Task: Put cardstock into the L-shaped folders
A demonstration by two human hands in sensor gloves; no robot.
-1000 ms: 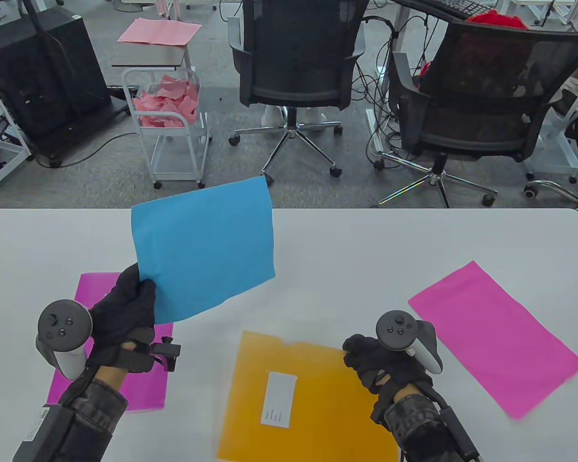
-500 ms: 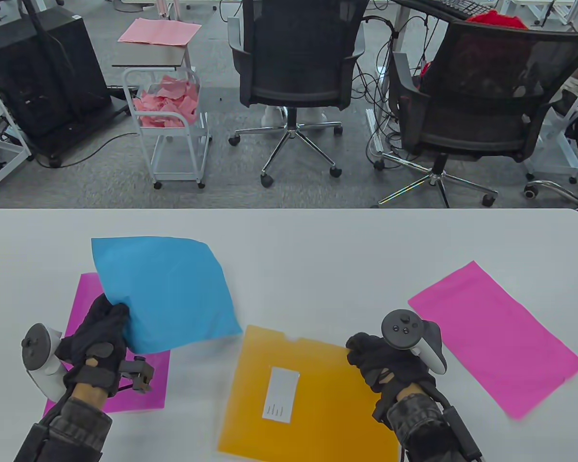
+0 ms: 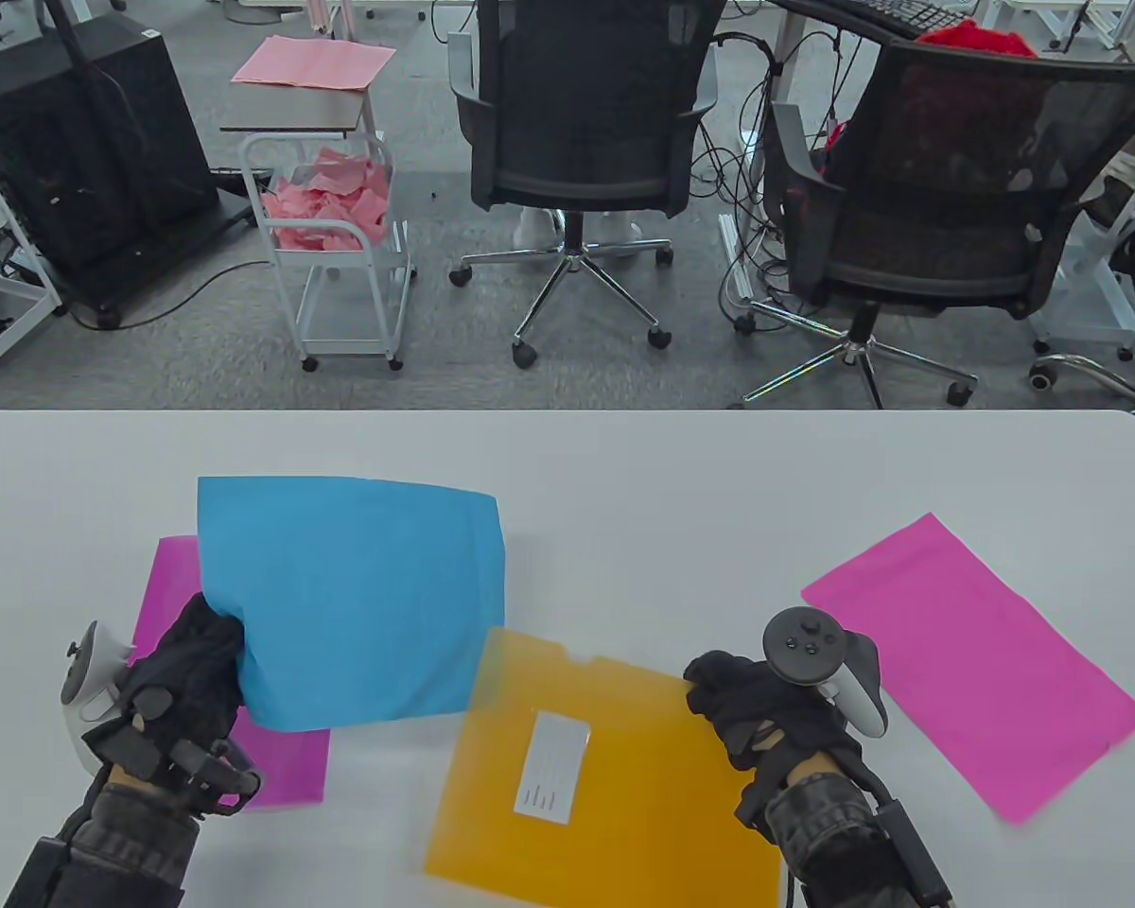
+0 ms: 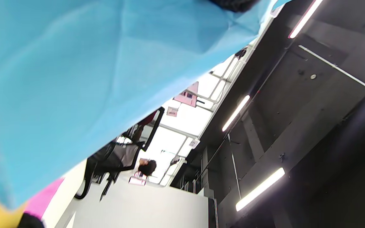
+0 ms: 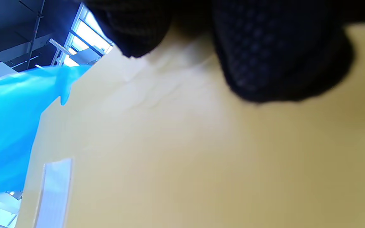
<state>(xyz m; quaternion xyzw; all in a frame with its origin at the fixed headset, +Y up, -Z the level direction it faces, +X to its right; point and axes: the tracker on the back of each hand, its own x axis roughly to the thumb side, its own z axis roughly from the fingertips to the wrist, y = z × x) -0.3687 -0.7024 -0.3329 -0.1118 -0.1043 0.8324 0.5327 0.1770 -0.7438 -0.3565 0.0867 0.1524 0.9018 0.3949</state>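
My left hand [image 3: 194,653] grips a blue cardstock sheet [image 3: 355,596] by its lower left corner and holds it low over the table, its right edge by the orange folder's top left corner. The sheet fills the left wrist view [image 4: 90,69]. My right hand [image 3: 747,705] grips the right edge of the orange L-shaped folder [image 3: 615,785], which carries a white label [image 3: 553,777] and is lifted and blurred at its left. In the right wrist view the folder [image 5: 185,158] lies under my fingers [image 5: 277,53], with the blue sheet [image 5: 8,126] at its left.
A magenta sheet [image 3: 246,776] lies under my left hand on the white table [image 3: 681,511]. A pink sheet [image 3: 974,662] lies at the right. Office chairs and a cart stand on the floor beyond the far edge.
My left hand has lowered the blue sheet from upright to nearly flat and brought it toward the orange folder. My right hand has tilted the folder, lifting its left side.
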